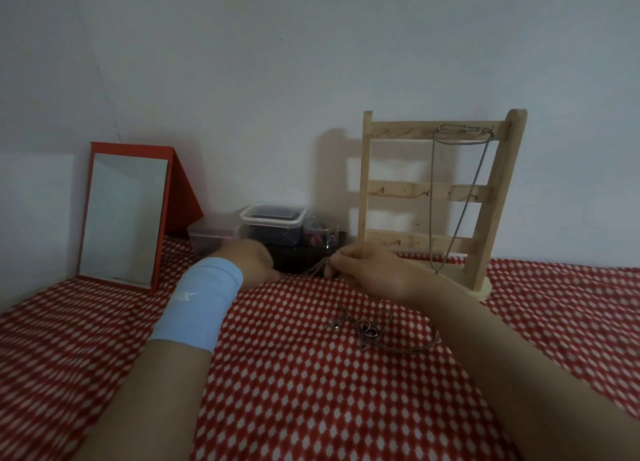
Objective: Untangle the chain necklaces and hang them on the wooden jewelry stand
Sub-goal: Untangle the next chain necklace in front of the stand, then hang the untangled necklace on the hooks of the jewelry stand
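Observation:
A wooden jewelry stand (388, 190) with three hooked rails stands at the back right. One silver chain necklace (433, 197) hangs from its top rail, down the right side. My right hand (374, 273) pinches a thin chain (313, 268) just left of the stand's base. My left hand (252, 261), with a light blue wristband, is curled close to the same chain; its fingertips are blurred. A tangle of chain necklaces (377, 331) lies on the red patterned cloth under my right forearm.
A red-framed mirror (121, 215) leans against the wall at the back left. Clear plastic boxes (273, 218) and a small jar (320, 234) sit on a dark box between mirror and stand. The red and white cloth (311, 391) covers the whole surface.

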{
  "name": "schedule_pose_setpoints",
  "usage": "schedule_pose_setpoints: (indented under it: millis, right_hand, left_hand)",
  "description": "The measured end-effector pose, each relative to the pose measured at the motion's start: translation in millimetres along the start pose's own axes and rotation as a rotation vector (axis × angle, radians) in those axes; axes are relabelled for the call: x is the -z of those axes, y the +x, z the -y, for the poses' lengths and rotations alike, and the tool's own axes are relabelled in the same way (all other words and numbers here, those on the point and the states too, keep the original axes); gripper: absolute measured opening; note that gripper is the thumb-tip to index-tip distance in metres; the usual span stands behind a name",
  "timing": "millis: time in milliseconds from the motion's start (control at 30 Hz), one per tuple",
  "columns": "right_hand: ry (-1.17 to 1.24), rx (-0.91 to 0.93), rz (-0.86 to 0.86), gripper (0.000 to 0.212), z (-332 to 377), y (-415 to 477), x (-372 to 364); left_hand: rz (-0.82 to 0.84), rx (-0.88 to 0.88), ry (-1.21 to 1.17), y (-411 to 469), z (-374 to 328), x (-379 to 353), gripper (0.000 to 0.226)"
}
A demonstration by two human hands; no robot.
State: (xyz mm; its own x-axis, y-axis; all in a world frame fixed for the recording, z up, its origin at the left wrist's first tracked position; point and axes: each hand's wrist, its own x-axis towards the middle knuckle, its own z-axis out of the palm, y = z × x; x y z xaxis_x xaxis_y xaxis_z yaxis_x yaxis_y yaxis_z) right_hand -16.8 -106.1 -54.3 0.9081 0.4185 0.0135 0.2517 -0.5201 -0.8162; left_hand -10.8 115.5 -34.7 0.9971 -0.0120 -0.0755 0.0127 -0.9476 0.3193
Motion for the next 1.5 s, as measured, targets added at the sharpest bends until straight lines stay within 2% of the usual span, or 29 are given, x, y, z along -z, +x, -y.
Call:
schedule_pose_setpoints:
  millis: [33,100,167,200,267,300,500,667,833,1033,1133,1233,1400,1500]
  right_hand:
    - [-0.093,0.025,-0.023,0.037,0.4,0.1,-0.7]
    - [-0.206,0.060,-0.044,0.035,0.5,0.7,-1.4]
    - [-0.228,0.067,-0.037,0.033,0.8,0.1,-0.9]
    - [-0.225,0.069,-0.041,0.032,1.1,0.4,-0.1]
    - [-0.230,0.071,-0.090,0.034,2.2,0.4,2.7]
    - [-0.249,0.079,-0.130,0.035,3.1,0.1,4.8]
    - [-0.280,0.091,-0.358,0.033,-2.5,2.2,19.3]
    - [-0.229,0.126,-0.523,0.031,-6.8,1.6,32.1]
    - [-0.261,0.164,-0.632,0.022,-7.3,-1.8,50.6]
    - [-0.427,0.281,-0.805,0.019,-18.3,-12.9,75.9]
    - [-0.464,0.218,-0.918,0.022,-21.3,-20.0,89.2]
    - [-0.483,0.111,-1.027,0.026,-20.9,-21.4,100.5]
    - [-0.626,-0.120,-1.004,0.030,-17.7,-18.7,103.9]
    - [-0.581,-0.167,-0.949,0.039,-21.4,-20.9,96.2]
  left_hand:
    - [0.064,-0.033,0.168,-2.7,-4.7,-0.1,0.031]
    - [0.060,-0.163,0.127,-5.8,-20.3,-1.0,0.033]
    - [0.030,-0.321,-0.202,-6.3,-32.6,-9.9,0.032]
    - [0.077,-0.357,-0.398,-6.8,-38.3,-16.3,0.032]
    - [0.203,-0.333,-0.759,-4.5,-43.5,-29.5,0.030]
    - [0.227,-0.317,-0.857,-4.0,-44.2,-33.0,0.028]
    - [0.035,-0.299,-0.718,4.2,-40.6,-31.6,0.024]
    - [0.015,-0.281,-0.625,13.6,-53.8,-9.4,0.024]
    - [-0.038,-0.333,-0.423,19.4,-68.9,8.1,0.027]
    - [-0.287,-0.414,-0.387,30.6,-100.7,14.6,0.026]
    - [-0.364,-0.403,-0.403,36.3,-120.8,15.5,0.026]
    - [-0.429,-0.328,-0.380,43.6,-135.8,15.5,0.037]
    - [-0.424,-0.177,-0.500,53.7,-147.4,4.7,0.049]
    - [-0.340,-0.167,-0.622,55.2,-145.5,-2.0,0.045]
